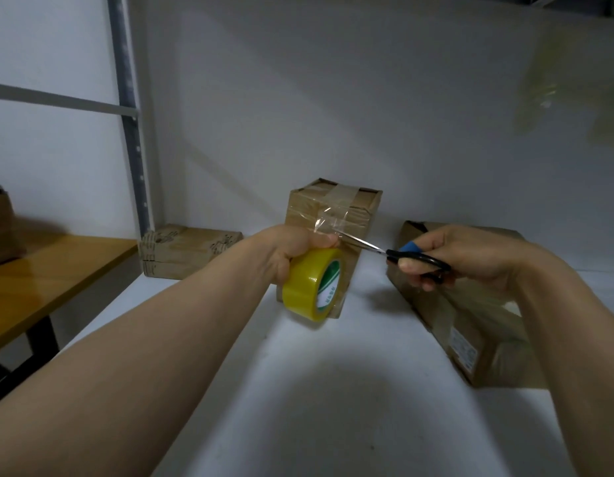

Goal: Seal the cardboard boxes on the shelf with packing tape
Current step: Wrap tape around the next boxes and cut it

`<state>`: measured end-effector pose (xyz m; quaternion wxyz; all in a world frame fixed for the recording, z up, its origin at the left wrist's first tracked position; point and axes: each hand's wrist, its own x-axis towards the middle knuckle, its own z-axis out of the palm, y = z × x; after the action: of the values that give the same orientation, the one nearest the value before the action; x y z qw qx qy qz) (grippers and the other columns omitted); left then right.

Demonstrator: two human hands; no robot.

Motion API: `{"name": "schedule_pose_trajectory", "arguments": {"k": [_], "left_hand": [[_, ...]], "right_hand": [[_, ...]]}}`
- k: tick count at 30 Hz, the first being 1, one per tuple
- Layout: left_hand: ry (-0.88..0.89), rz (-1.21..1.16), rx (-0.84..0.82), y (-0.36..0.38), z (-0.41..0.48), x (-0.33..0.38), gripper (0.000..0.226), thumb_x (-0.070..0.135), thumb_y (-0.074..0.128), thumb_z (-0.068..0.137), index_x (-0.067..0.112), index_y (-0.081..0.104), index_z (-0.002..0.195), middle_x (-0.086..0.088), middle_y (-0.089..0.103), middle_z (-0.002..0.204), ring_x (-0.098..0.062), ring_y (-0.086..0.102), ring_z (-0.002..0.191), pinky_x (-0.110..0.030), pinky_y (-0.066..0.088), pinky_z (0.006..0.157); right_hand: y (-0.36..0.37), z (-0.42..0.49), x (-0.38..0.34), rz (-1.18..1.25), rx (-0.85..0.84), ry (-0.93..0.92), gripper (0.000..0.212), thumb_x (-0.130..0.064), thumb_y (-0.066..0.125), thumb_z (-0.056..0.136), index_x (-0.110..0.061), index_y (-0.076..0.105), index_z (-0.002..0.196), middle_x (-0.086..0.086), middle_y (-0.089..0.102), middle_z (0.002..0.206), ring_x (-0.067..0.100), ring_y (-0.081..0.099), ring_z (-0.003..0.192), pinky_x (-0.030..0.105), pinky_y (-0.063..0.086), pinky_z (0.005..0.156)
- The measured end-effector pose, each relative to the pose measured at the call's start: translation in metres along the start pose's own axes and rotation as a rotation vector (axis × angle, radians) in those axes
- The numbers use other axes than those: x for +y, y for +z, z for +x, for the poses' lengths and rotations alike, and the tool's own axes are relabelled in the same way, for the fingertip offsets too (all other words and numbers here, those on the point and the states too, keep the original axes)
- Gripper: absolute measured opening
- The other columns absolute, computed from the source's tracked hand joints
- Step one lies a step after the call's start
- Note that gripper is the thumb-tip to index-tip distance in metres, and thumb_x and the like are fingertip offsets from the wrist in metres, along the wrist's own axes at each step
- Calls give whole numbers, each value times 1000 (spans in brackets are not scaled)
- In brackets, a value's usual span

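On shelf (333, 390), middle box (333, 204) between left box (192, 251) and right box (470, 321).

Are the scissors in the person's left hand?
No, the right hand holds the black-handled metal scissors, while the left hand grips the yellow tape roll.

Tape roll (312, 287), gripped in my left hand (292, 249): glossy yellowish plastic film, smooth. Its pulled strip (333, 218): clear, shiny, crinkled. Scissors (384, 251), held in my right hand (470, 256): bright metal blades, black plastic handles. Middle box (364, 208): matt brown cardboard banded with shiny tape. Shelf (333, 390): matt white, smooth. Side table (40, 280): glossy varnished wood. Upright (128, 115): grey metal.
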<state>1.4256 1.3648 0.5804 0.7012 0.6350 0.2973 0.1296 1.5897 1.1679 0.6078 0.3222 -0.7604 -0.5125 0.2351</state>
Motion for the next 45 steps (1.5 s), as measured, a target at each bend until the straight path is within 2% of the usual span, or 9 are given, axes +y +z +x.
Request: {"name": "schedule_pose_trajectory", "arguments": {"k": [7,11,13,18,22,34,39,42,45], "left_hand": [[-12,-16,-29,-5,2,2,45,20,81,82,10,67,123,-17,73,111,-37,68,99,-54,53,97],[-27,-19,-63,-10,4,0,67,20,87,64,11,66,127,-17,73,112,-38,69,102,-54,54,95],[-17,-10,-57,-11,3,1,58,20,85,71,10,67,125,-16,74,109,-36,69,99,-52,55,92],[1,-38,-56,-11,4,0,47,15,82,80,12,66,124,-17,73,114,-38,68,106,-55,52,98],[3,-53,-64,-11,5,0,58,14,84,72,12,66,127,-17,73,116,-39,68,109,-56,52,98],[-24,91,18,-11,0,14,32,10,80,81,8,71,112,-17,73,111,-37,67,105,-52,53,97],[32,56,29,-6,9,10,40,8,76,86,10,67,124,-17,71,119,-39,66,111,-54,50,102],[41,42,19,-6,12,8,42,9,77,85,10,65,126,-16,72,116,-38,67,107,-54,50,101],[39,44,6,-8,10,7,24,8,74,88,8,69,111,-15,72,103,-35,67,95,-50,52,96]], "right_hand": [[0,8,-5,-14,-26,-33,87,-73,85,41,-13,76,103,8,70,81,17,61,70,22,39,54],[-10,0,-5,-1,-94,-54,79,-80,84,36,-22,78,89,9,67,79,14,59,67,19,38,54],[-11,2,-6,1,-83,-55,78,-79,85,36,-25,78,92,10,67,80,14,59,69,21,38,55],[2,15,-17,-27,-33,-4,66,-50,87,59,-10,74,111,-1,68,68,12,59,63,15,40,49],[11,23,-14,8,5,-9,52,-44,82,64,-14,75,105,-4,65,61,8,57,54,20,37,53],[15,30,-2,61,28,-42,15,-11,79,84,-10,77,98,8,64,68,15,55,55,21,45,57],[24,28,-8,104,69,-85,47,-44,87,66,-13,78,99,2,65,61,11,55,52,18,43,54],[24,29,-10,147,75,-81,57,-45,86,57,-8,77,99,3,61,57,10,51,47,15,41,48],[21,29,-8,124,50,-72,61,-41,80,54,-3,76,102,7,61,60,10,50,47,18,43,47]]}}
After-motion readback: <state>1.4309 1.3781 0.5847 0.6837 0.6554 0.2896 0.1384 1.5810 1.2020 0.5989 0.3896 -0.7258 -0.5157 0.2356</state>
